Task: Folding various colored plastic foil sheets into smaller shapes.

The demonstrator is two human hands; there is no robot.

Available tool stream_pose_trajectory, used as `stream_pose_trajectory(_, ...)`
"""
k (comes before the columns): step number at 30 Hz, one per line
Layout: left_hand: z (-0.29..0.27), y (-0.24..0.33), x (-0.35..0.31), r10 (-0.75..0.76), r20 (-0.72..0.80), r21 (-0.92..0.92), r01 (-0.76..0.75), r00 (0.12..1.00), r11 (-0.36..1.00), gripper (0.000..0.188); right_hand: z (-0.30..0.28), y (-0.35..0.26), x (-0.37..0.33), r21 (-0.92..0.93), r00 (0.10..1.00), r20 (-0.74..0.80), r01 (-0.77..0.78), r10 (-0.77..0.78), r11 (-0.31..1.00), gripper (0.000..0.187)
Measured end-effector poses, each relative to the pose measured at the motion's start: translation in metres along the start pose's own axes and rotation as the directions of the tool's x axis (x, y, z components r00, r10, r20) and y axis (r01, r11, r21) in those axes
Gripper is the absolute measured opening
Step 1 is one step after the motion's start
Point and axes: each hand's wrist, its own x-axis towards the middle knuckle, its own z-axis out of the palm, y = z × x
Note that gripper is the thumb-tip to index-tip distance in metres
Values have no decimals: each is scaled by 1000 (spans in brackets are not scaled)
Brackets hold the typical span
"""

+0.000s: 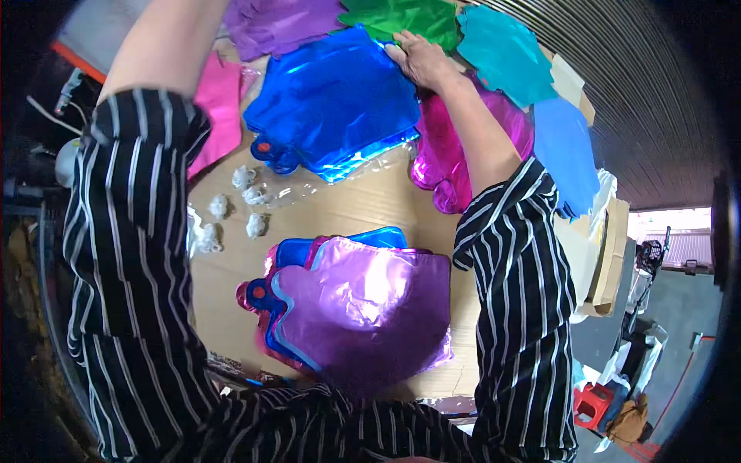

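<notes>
My right hand rests on the lower edge of a stack of green foil sheets, fingers stretched out, beside the top corner of a shiny blue foil stack. My left forearm runs up past the top edge, so my left hand is out of sight. Nearest to that arm are purple foil sheets and a pink stack. Close to my body lies a pile of lobed foil shapes, like flat uninflated balloons, with a light purple foil shape on top and blue and magenta edges showing beneath.
Magenta, teal and pale blue foil stacks lie at the right. Several small white lumpy pieces sit at the left on the brown cardboard surface. A cardboard box stands at the right edge; a red stool is below.
</notes>
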Motion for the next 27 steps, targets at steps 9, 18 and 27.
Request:
stream_pose_trajectory(9, 74, -159, -273, 720, 239, 765, -582, 652, 274, 23, -114, -79, -122, 948, 939, 317, -310, 131, -70, 106)
stream_pose_trajectory(18, 89, -276, -417, 664, 665, 464, -886, 343, -7, 23, -210, -156, -325, 863, 959, 255, -282, -119, -418, 108)
stream_pose_trajectory(27, 90, -341, -510, 643, 591, 481, -852, 488, 204, 23, -135, -233, -433, 877, 771, 412, -481, 486, 19, 63)
